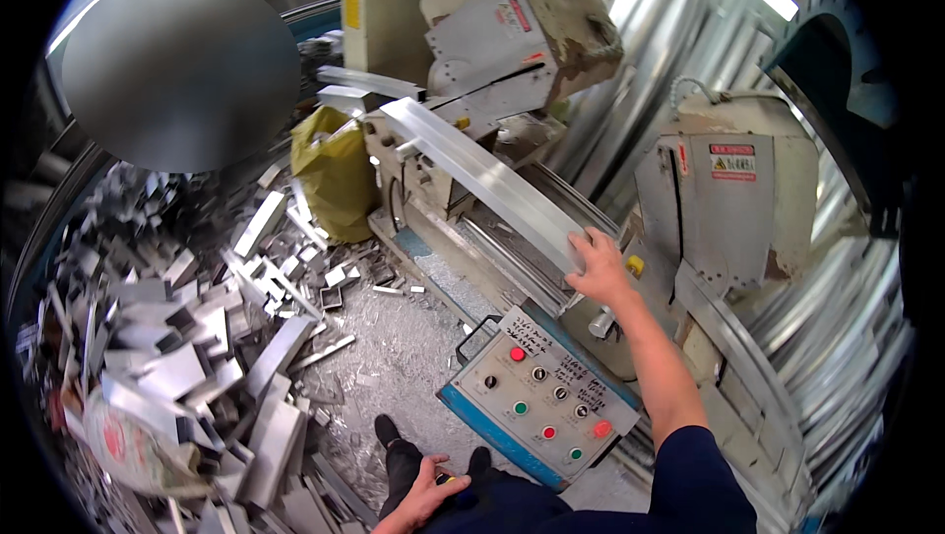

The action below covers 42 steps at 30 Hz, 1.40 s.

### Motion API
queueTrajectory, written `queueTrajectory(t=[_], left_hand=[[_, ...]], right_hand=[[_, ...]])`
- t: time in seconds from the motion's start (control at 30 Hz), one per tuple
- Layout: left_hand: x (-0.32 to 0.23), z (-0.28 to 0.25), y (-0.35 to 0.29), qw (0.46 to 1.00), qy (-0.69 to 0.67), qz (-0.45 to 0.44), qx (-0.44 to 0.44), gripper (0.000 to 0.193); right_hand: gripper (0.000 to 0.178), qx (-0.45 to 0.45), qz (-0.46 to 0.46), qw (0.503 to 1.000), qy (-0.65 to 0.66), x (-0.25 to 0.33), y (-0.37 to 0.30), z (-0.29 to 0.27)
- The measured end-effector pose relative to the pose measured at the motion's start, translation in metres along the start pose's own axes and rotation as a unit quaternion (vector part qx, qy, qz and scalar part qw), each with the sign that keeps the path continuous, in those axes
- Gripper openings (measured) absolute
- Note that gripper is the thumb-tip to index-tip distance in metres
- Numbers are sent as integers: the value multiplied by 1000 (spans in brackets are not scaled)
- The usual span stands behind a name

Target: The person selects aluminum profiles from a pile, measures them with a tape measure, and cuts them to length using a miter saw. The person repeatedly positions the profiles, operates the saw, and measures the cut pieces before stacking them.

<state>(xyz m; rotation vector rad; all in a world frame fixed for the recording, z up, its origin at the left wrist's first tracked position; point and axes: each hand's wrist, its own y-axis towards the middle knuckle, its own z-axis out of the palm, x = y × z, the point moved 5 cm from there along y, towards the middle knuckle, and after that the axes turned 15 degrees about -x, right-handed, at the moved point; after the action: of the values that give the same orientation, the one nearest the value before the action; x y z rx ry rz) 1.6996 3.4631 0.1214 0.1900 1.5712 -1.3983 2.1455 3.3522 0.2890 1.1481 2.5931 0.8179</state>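
Observation:
My right hand [598, 268] reaches out over the saw machine, its fingers closed on the near end of a long silvery aluminium profile [492, 185]. The profile lies slantwise across the machine, its far end beside the left saw head [502, 37]. Low in front of my body, my left hand [433, 495] is partly curled round a small dark and yellow thing that I cannot make out. Between the two hands stands a control panel [532, 396] with red and green buttons, black knobs and handwriting on its top.
A second saw head [733, 204] stands right of my right arm. Aluminium offcuts [187, 367] are heaped on the left, beside a yellow sack [335, 180]. Long metal bars [856, 337] lean at the right. Metal scraps litter the floor [384, 367].

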Motion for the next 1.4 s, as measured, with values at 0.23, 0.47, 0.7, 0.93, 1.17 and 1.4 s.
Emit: queueTrajectory(t=[0.23, 0.47, 0.7, 0.93, 1.17, 1.4], left_hand=[[-130, -27, 47, 983, 52, 143, 106, 106], [-225, 19, 88, 830, 307, 174, 432, 111], [-276, 121, 131, 666, 489, 278, 489, 100], [-462, 130, 224, 685, 554, 394, 262, 40], [-520, 165, 265, 604, 570, 504, 236, 25], [-517, 177, 275, 552, 557, 552, 283, 31]], right_hand=[[34, 268, 208, 834, 436, 187, -103, -1], [34, 230, 459, 572, 640, 248, -164, 7], [21, 33, 587, 514, 624, 156, -156, -14], [17, -385, 688, 499, 360, -58, -218, -125], [21, -382, 719, 484, 321, -78, -216, -84], [27, -407, 643, 648, -10, -61, -206, -109]])
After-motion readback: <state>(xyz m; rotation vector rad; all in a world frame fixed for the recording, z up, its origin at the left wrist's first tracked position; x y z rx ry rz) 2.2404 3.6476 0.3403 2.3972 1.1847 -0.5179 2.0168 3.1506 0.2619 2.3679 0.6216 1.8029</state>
